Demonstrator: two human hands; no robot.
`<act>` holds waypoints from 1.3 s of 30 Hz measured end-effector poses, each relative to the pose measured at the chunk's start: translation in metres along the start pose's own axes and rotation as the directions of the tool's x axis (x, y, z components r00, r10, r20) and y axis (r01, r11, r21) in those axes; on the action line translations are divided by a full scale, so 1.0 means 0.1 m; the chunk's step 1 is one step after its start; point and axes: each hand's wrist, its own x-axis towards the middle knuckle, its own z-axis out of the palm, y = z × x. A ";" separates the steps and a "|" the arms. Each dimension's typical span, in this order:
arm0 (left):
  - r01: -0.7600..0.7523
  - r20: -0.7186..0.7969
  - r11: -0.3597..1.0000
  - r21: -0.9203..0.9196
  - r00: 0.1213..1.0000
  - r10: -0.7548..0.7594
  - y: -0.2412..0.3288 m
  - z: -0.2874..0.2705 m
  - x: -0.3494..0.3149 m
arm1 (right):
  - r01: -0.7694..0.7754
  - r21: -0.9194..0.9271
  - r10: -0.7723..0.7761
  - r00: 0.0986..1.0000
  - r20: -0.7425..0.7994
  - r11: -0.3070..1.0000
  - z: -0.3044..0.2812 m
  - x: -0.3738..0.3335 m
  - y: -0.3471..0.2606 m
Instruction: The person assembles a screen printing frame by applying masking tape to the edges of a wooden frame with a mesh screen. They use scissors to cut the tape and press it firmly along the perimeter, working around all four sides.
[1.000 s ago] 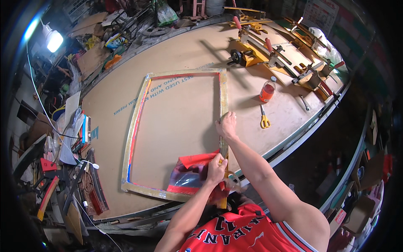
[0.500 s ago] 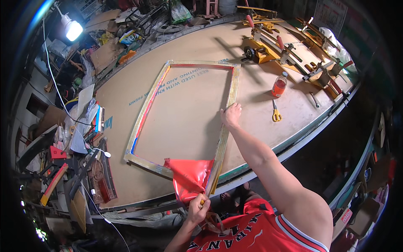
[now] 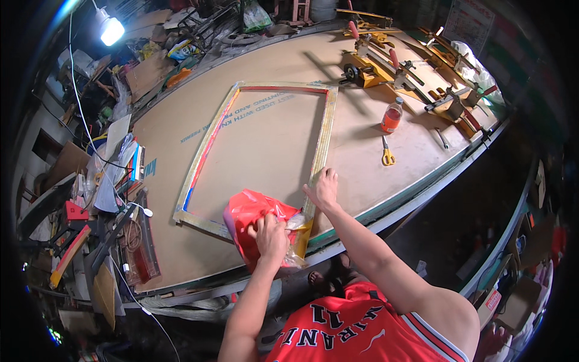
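Note:
A rectangular frame (image 3: 205, 142) lies flat on the large tan board (image 3: 259, 66), its rails covered in yellowish and silvery strips, with red and blue along the inner edges. Over its near right corner lies a crumpled red plastic sheet (image 3: 244, 208), hiding that corner. The bent fingers of my left hand (image 3: 271, 238) grip this sheet from above. Beside it, clear and yellow film (image 3: 300, 241) hangs off the corner past the board's edge. My right hand (image 3: 324, 192) straddles the right rail, thumb toward the inside and fingers along the outer edge.
Right of the frame lie yellow-handled scissors (image 3: 387, 154), a bottle of red liquid (image 3: 391, 116) and a small wrench (image 3: 443, 139). Several bar clamps (image 3: 392, 60) crowd the far right. Cluttered tools and scraps (image 3: 114, 199) line the left side, and a lit bulb (image 3: 110, 30) hangs above.
My left hand has moved up and forward with the red sheet, from below the corner to over it. My right hand has slid nearer along the rail. The whole view has shifted slightly.

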 end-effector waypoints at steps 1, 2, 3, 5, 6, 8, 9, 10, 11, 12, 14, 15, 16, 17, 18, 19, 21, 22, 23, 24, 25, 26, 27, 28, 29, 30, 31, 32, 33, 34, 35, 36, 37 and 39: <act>-0.128 0.003 0.992 -0.014 0.992 0.128 0.01 0.01 0.08 | 0.000 0.002 0.000 1.000 -0.015 1.000 0.03 0.07 0.10; -0.272 0.022 0.962 -0.030 0.962 0.273 0.04 0.04 0.14 | 0.000 0.004 0.000 1.000 -0.030 1.000 0.05 0.17 0.21; -0.401 0.041 0.915 -0.047 0.914 0.403 0.04 0.10 0.19 | -0.001 0.014 0.001 1.000 -0.019 1.000 0.04 0.25 0.28; -0.539 0.078 0.831 -0.136 0.831 0.551 0.15 0.06 0.29 | -0.009 0.041 0.008 1.000 0.021 0.999 -0.06 0.40 0.39; -0.590 0.027 0.797 -0.127 0.801 0.598 0.22 0.07 0.38 | -0.014 0.060 0.011 0.999 0.045 0.998 -0.11 0.46 0.43; -0.686 -0.072 0.721 -0.099 0.727 0.683 0.33 0.11 0.60 | 0.048 0.018 -0.048 0.999 0.015 0.999 -0.16 0.54 0.50; -0.715 -0.040 0.696 -0.072 0.699 0.714 0.43 0.11 0.73 | 0.070 -0.014 -0.070 0.998 0.002 0.997 -0.16 0.60 0.59; -0.653 -0.015 0.719 -0.240 0.743 0.670 0.52 0.12 0.85 | 0.083 -0.027 -0.083 0.997 -0.003 0.996 -0.17 0.65 0.69; -0.567 0.022 0.720 -0.399 0.779 0.626 0.63 0.13 0.97 | 0.095 -0.040 -0.095 0.995 -0.007 0.995 -0.18 0.69 0.79; -0.456 0.073 0.707 -0.541 0.812 0.579 0.71 0.15 1.07 | 0.104 -0.029 -0.104 0.995 0.000 0.994 -0.19 0.72 0.83; -0.413 0.015 0.723 -0.554 0.863 0.505 0.79 0.33 1.24 | 0.110 -0.003 -0.110 0.994 0.015 0.994 -0.20 0.78 0.89; -0.391 -0.025 0.701 -0.596 0.882 0.471 0.80 0.52 1.32 | 0.107 0.008 -0.107 0.994 0.022 0.994 -0.19 0.82 0.94; -0.366 -0.058 0.679 -0.637 0.900 0.431 0.83 0.63 1.37 | 0.103 0.022 -0.104 0.994 0.032 0.994 -0.19 0.85 0.94; -0.362 -0.092 0.655 -0.663 0.908 0.409 0.86 0.73 1.38 | 0.098 0.069 -0.098 0.995 -0.007 0.993 -0.18 0.87 0.93; -0.318 -0.052 0.633 -0.706 0.914 0.402 0.93 0.73 1.37 | 0.092 0.090 -0.091 0.996 -0.014 0.992 -0.19 0.91 0.98; -0.272 -0.012 0.608 -0.746 0.918 0.396 1.01 0.73 1.35 | 0.087 0.110 -0.085 0.996 -0.020 0.990 -0.20 0.96 1.01; -0.320 -0.086 0.584 -0.746 0.916 0.392 1.12 0.77 1.37 | 0.108 0.144 -0.108 0.994 -0.007 0.984 -0.25 1.03 1.05; -0.333 -0.095 0.601 -0.727 0.915 0.391 1.11 0.83 1.38 | 0.115 0.144 -0.119 0.993 0.018 0.983 -0.27 1.05 1.04; -0.345 -0.104 0.619 -0.706 0.914 0.391 1.09 0.89 1.39 | 0.123 0.144 -0.130 0.991 0.043 0.982 -0.28 1.05 1.02; -0.363 -0.116 0.631 -0.686 0.910 0.397 1.12 0.86 1.43 | 0.128 0.141 -0.138 0.988 0.062 0.982 -0.29 1.07 1.05; -0.270 -0.062 0.596 -0.756 0.936 0.346 1.16 0.84 1.45 | 0.139 0.148 -0.147 0.988 0.047 0.979 -0.28 1.08 1.10; -0.175 -0.002 0.552 -0.815 0.954 0.299 1.22 0.82 1.46 | 0.148 0.155 -0.154 0.988 0.031 0.977 -0.28 1.07 1.14; -0.076 0.062 0.503 -0.861 0.966 0.252 1.23 0.77 1.46 | 0.159 0.166 -0.164 0.986 0.017 0.973 -0.27 1.06 1.13; -0.109 0.017 0.523 -0.846 0.973 0.230 1.22 0.82 1.47 | 0.127 0.223 -0.137 0.990 0.032 0.967 -0.29 1.07 1.15; -0.141 -0.027 0.542 -0.828 0.977 0.213 1.19 0.90 1.50 | 0.091 0.278 -0.108 0.993 0.047 0.956 -0.33 1.07 1.18; -0.172 -0.073 0.565 -0.807 0.979 0.192 1.13 0.97 1.51 | 0.058 0.334 -0.085 0.994 0.067 0.941 -0.38 1.06 1.17; -0.243 -0.163 0.574 -0.782 0.969 0.188 1.10 0.91 1.55 | 0.025 0.335 -0.051 0.996 0.067 0.942 -0.46 1.01 1.16; -0.032 0.003 0.454 -0.890 0.997 0.077 1.14 0.86 1.55 | 0.082 0.294 -0.104 0.993 0.062 0.952 -0.58 0.97 1.18; -0.108 -0.082 0.591 -0.799 0.994 0.071 1.06 0.97 1.58 | 0.145 0.254 -0.166 0.984 0.063 0.956 -0.73 0.91 1.17; -0.170 -0.162 0.713 -0.681 0.984 0.079 1.01 1.02 1.62 | 0.208 0.214 -0.227 0.971 0.068 0.954 -0.88 0.85 1.13; -0.044 -0.114 0.574 -0.818 0.990 -0.087 1.02 1.10 1.67 | 0.195 0.304 -0.220 0.974 0.049 0.933 -1.01 0.82 1.07; 0.013 -0.047 0.419 -0.908 0.990 -0.131 0.97 1.16 1.71 | 0.228 0.355 -0.244 0.970 0.002 0.907 -1.28 0.78 0.89; 0.013 -0.056 0.568 -0.823 0.993 -0.104 0.90 1.18 1.75 | 0.231 0.423 -0.256 0.967 0.002 0.876 -1.54 0.75 0.72; 0.049 -0.123 0.797 -0.602 0.980 -0.154 0.81 1.27 1.79 | 0.337 0.511 -0.347 0.934 -0.079 0.791 -2.02 0.73 0.36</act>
